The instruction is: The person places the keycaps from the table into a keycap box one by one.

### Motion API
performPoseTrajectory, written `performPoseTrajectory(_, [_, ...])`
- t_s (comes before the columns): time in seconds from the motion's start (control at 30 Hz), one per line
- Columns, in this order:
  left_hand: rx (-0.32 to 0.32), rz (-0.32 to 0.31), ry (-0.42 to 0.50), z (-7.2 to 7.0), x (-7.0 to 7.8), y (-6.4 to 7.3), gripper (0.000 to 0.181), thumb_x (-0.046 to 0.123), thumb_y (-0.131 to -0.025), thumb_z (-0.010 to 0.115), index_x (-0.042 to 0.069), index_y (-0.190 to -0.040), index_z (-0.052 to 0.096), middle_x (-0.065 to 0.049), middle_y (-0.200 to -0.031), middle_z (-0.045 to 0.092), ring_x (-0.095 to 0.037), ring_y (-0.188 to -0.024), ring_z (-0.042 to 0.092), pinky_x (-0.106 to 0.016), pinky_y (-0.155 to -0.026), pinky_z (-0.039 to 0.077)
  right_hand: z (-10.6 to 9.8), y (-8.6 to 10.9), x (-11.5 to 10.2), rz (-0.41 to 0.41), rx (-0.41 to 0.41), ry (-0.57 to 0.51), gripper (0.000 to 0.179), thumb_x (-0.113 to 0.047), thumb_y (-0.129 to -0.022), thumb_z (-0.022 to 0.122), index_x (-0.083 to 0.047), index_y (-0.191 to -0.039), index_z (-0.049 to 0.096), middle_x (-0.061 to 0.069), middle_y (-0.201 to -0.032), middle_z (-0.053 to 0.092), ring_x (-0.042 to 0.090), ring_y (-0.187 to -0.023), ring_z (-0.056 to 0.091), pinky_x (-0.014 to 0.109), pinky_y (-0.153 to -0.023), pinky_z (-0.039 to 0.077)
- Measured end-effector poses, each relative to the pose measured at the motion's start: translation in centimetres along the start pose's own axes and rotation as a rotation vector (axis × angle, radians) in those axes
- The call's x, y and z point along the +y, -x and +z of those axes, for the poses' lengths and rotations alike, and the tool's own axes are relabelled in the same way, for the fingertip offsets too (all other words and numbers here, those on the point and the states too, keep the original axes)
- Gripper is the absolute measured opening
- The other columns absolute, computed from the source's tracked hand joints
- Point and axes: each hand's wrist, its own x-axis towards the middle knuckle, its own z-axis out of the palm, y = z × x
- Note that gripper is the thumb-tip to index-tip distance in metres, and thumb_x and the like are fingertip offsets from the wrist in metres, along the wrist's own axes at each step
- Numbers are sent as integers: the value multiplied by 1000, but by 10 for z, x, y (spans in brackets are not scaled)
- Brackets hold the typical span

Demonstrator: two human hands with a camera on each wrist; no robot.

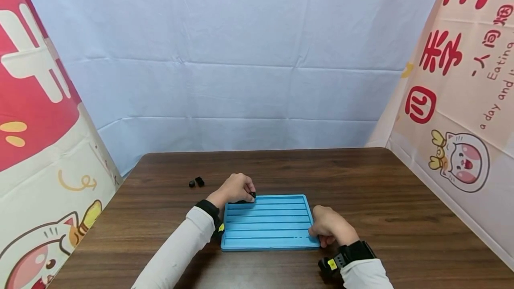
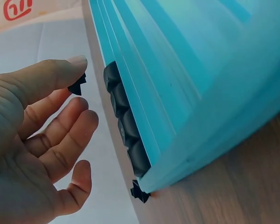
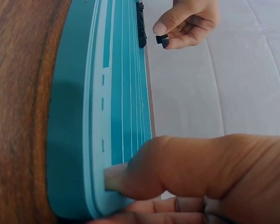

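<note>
1. The left hand (image 1: 237, 187) pinches a black key cap (image 3: 162, 40) between thumb and finger, clear of the tray; its other fingers are loosely bent.
2. The right hand (image 1: 331, 226) grips the near right corner of the blue tray (image 1: 267, 235), thumb on the rim, apparently steadying it.
3. Four black caps (image 2: 127, 126) sit side by side at the left end of the tray's far channel; the channels nearer the person show no caps.
4. The step in hand looks like filling that far channel. The next move seems to call for turning the pinched cap to match and lowering it just right of the fourth, without nudging the row.
5. Two loose black pieces (image 1: 196, 182) lie on the worktop (image 1: 140, 235), beyond the tray's far left corner.
6. From the head view, the left hand covers much of the row. The pinched cap's marking, if any, cannot be read, and the right hand's lower fingers are partly cut off in its wrist view.
</note>
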Motion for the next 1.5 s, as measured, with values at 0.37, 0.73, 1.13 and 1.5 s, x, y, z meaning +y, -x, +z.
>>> performPoseTrajectory(0.37, [-35, 9, -30, 8, 12, -6, 15, 4, -72, 79, 12, -79, 68, 5, -74, 59, -10, -69, 55, -27, -63, 47, 1, 0, 1, 5, 2, -4, 20, 3, -76, 63, 1, -57, 58, 6, -43, 54, 13, -36, 51, 23, -37, 40])
performPoseTrajectory(0.73, [-33, -64, -80, 14, 14, -10, 16, 9, -70, 82, 13, -73, 66, 7, -68, 55, -10, -63, 52, -28, -60, 45, 0, 0, 0, 4, -2, 5, 19, 2, -76, 63, 1, -58, 58, 6, -43, 54, 13, -36, 50, 23, -37, 40])
performPoseTrajectory(1.13, [-45, -108, -141, 15, 13, -10, 17, 14, -71, 82, 15, -73, 65, 7, -68, 52, -11, -63, 50, -31, -59, 42, 1, 0, -1, -1, 4, 15, 21, 2, -77, 64, 0, -57, 58, 7, -43, 53, 13, -36, 50, 24, -37, 39])
performPoseTrajectory(1.5, [-63, -116, -152, 15, 13, -11, 17, 15, -71, 82, 16, -73, 65, 7, -69, 52, -11, -64, 49, -34, -63, 41, 0, 0, -1, -4, 5, 12, 21, 2, -77, 63, 0, -57, 59, 7, -43, 54, 13, -36, 50, 23, -37, 39])
